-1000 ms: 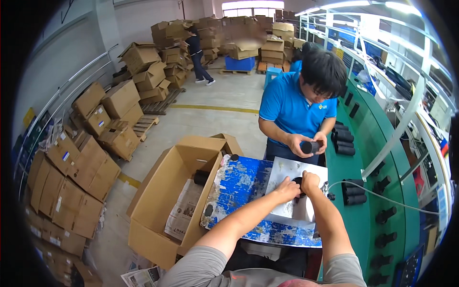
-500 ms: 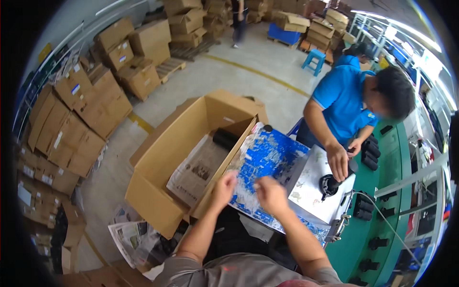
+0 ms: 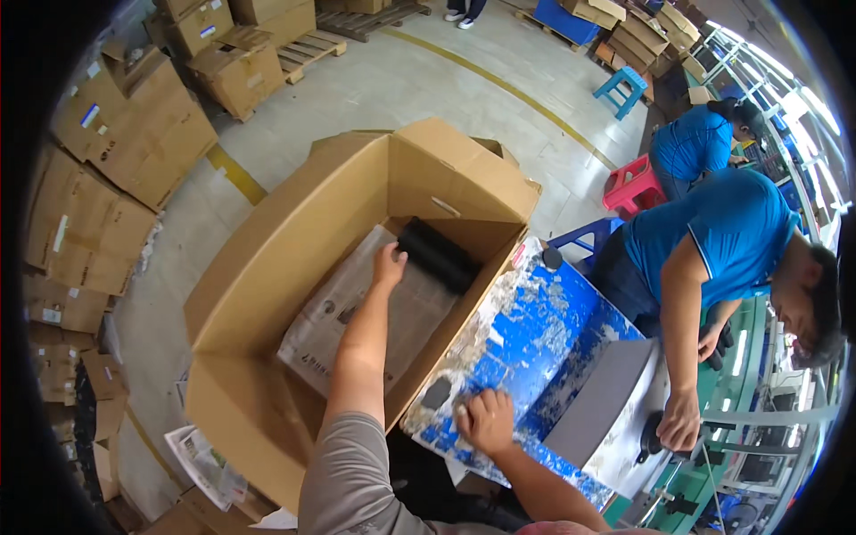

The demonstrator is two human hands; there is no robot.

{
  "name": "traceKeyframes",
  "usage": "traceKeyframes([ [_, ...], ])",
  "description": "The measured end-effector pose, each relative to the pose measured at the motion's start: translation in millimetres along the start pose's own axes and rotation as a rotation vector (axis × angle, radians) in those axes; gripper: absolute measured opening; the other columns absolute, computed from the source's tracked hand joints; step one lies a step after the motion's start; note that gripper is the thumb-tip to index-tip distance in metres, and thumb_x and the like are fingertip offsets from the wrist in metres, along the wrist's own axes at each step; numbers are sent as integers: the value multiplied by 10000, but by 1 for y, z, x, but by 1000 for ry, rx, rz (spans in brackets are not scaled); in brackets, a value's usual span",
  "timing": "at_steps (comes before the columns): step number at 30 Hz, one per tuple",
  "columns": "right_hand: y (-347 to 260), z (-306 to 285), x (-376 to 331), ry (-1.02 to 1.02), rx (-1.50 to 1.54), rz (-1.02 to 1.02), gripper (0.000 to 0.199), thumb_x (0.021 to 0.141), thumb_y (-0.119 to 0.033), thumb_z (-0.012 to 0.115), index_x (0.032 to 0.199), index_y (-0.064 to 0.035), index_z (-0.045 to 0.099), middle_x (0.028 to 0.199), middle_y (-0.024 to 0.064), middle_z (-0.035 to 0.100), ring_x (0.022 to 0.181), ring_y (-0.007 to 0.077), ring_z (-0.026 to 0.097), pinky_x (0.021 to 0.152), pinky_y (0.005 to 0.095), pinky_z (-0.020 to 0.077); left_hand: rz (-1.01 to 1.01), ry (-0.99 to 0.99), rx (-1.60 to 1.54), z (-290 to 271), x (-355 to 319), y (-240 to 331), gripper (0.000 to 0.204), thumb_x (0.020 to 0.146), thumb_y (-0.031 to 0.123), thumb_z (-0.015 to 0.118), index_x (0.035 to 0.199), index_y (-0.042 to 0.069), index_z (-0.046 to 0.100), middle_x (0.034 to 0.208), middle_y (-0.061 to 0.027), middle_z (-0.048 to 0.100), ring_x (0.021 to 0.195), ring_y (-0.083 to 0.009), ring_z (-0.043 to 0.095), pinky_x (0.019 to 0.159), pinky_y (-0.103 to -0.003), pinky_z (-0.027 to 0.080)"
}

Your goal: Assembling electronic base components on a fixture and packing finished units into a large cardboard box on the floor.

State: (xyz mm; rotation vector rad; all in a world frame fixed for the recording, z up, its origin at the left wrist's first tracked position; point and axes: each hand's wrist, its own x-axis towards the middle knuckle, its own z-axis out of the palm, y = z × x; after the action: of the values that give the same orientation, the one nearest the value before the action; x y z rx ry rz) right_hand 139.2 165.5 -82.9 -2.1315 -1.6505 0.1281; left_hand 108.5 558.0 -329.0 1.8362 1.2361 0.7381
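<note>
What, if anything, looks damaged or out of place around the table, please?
The blue table looks worn: ragged whitish patches break up its top, heaviest along the edge beside the cardboard box, possibly from peeling.

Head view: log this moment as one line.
left hand: beside black cylinder, contact unclear | cylinder: lying inside cardboard box | right hand: over blue worktop, nothing visibly held

The cylinder [image 3: 439, 256] is black, the newspaper [image 3: 316, 343] pale grey with dark print, the box [image 3: 267, 285] plain brown. The counter [image 3: 530, 308] is blue, mottled grey-white. The wearer's sleeve [image 3: 357, 455] is grey, the co-worker's shirt [image 3: 727, 223] blue.
</note>
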Motion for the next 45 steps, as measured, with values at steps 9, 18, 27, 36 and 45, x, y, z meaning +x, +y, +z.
traceKeyframes([
  [9, 12, -1, 8, -175, -14, 77, 210, 756, -283, 715, 876, -133, 629, 818, 69, 514, 773, 273, 509, 695, 433, 373, -241, -171, -177, 77, 54, -44, 351, 866, 266, 744, 1088, 10, 653, 1149, -243, 643, 1094, -399, 571, 925, -433, 455],
  [18, 4, -12, -6, -48, 23, 16, 194, 779, -268, 698, 868, -116, 616, 838, 82, 532, 814, 288, 541, 721, 439, 397, 271, 165, 3, -68, -33, 65, 246, 885, 95, 684, 1079, -12, 576, 1224, -229, 549, 1124, -407, 529, 950, -447, 442],
  [27, 5, -59, -21, -224, 1345, 725, 447, 998, -457, 515, 1226, -98, 653, 1032, 75, 710, 587, 135, 494, 500, 294, 416, 833, -360, 212, -265, -275, 304, 275, 834, 95, 730, 1079, 72, 608, 1289, -191, 505, 1161, -367, 569, 966, -419, 491],
  [36, -38, -256, -155, -166, 1222, 579, 291, 933, -394, 690, 1000, -111, 681, 715, -69, 545, 572, 25, 429, 473, 204, 313, 1060, -621, 66, -236, -418, 403, 426, 910, 154, 680, 1280, 39, 504, 1308, -140, 535, 1262, -305, 545, 1022, -391, 451],
  [45, -32, -271, -231, 250, 1152, 714, 265, 984, -301, 631, 1019, -40, 593, 784, -17, 569, 571, 55, 474, 493, 223, 400, -126, -1058, -941, -145, -489, 427, 653, 943, 120, 671, 1482, 7, 319, 1341, -156, 537, 1268, -257, 524, 1086, -397, 404],
])
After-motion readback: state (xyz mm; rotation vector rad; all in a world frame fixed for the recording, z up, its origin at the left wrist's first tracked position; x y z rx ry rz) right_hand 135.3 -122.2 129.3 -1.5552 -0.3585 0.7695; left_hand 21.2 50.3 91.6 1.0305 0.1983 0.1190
